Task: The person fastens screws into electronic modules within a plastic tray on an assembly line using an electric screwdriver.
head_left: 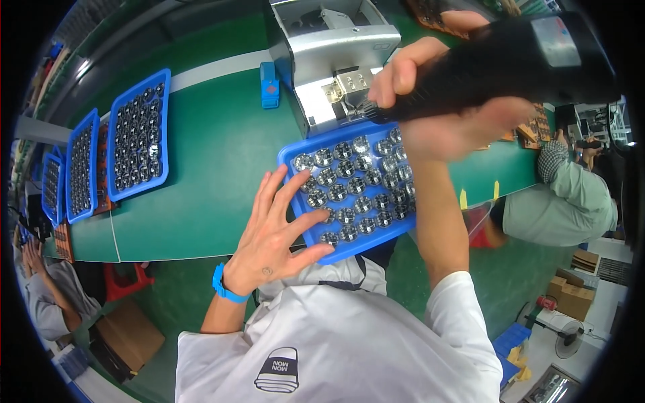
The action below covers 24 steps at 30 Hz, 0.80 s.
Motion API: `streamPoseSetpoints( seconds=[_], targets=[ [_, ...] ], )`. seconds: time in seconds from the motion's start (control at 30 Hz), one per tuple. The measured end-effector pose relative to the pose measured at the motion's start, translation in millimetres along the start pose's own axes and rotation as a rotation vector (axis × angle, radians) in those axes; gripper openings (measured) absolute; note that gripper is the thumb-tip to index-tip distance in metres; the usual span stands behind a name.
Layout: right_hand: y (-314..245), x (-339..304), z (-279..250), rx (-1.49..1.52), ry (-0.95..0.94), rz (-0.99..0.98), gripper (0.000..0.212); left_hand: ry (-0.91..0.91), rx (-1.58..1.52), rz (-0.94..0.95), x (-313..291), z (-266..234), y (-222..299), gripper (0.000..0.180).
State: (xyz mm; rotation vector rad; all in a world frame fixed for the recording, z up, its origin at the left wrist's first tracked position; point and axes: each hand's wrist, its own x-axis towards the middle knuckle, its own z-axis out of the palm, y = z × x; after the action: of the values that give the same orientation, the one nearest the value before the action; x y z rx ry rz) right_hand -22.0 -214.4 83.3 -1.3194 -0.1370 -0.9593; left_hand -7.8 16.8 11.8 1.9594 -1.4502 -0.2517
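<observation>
Fingers of the left hand lie spread and flat across the near left corner of a blue tray, palm on its rim; this reads as a way of pinning the light plastic tray so it does not slide on the smooth green table. The hand grips nothing; it only presses down. The right hand is closed around a black tool, thick-bodied and matte, held on a slant above the tray's far edge with its narrow tip pointing down and left toward the nearest parts; what kind of tool it is cannot be told. The tray sits at the table's near edge, right in front of the person, its far side touching or just beside a grey metal machine with a brass-coloured fixture in its opening, probably so both stay within one short reach. The parts are small round pieces, shiny and silvery with darker centres, seated in neat rows in the tray. A blue wristband circles the left wrist. Three more blue trays, filled the same way, lie well apart on the left of the table, and a small blue block stands beside the machine. Another person sits at the right.
</observation>
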Motion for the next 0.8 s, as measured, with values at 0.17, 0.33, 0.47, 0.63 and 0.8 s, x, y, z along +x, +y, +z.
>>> streamPoseSetpoints(
  seconds=[0.17,0.33,0.47,0.63,0.8],
  targets=[
    [-0.8,2.1,-9.7,-0.097,-0.105,-0.058,0.104,-0.010,0.006,0.002,-1.8,0.1,-1.3,0.044],
    [55.5,47.8,-13.1,0.594,-0.473,-0.489,0.103,-0.028,0.009,0.002,0.9,2.4,-0.7,0.044],
    [12.8,19.6,6.0,0.391,-0.339,-0.267,0.102,-0.004,0.003,-0.005,-4.7,1.0,-1.7,0.044],
    [-2.0,-15.7,-11.9,0.088,-0.182,0.133,0.103,-0.010,-0.003,-0.023,-3.6,0.5,-0.1,0.045],
    [-25.7,-62.7,-9.7,0.372,-0.240,0.128,0.089,-0.013,0.012,-0.003,-0.1,-2.4,-1.9,0.047]
  ],
)
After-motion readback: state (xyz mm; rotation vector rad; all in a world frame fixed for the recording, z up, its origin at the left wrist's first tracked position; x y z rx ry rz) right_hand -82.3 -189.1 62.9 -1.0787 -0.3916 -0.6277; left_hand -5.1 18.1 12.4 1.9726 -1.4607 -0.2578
